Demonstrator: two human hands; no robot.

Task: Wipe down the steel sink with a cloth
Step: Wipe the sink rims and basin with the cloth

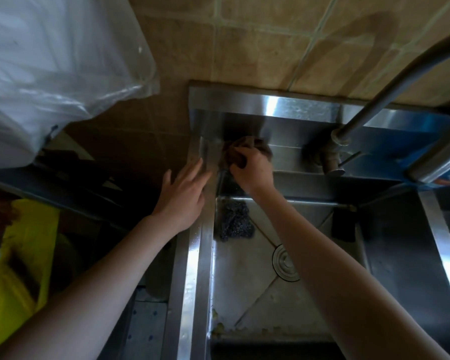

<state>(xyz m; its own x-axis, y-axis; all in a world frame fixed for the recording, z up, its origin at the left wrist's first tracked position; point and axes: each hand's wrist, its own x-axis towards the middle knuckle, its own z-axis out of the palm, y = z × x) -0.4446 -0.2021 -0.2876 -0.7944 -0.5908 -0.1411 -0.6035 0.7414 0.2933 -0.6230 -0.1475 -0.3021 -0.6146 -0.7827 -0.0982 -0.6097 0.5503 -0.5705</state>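
Right hand (252,167) is closed around the bunched brown cloth (240,149), pressing it into the back left corner of the steel sink (244,271), on the ledge where the rear wall meets the left rim. We judge the bunching gives a firm pad for working the corner seam.

Left hand (185,196) is open, fingers spread, lying flat on the left rim (195,255) just beside the cloth. It holds nothing; we read it as a brace while we lean in.

Steel scouring pad (235,219) sits in the basin's back left, below the cloth, probably parked within reach. Drain (283,261) is partly hidden by the right forearm. Bits of debris lie along the basin's near edge, so we take the basin floor as not yet wiped.

Faucet (369,110) arcs overhead at right, base behind the ledge, well apart from the cloth.
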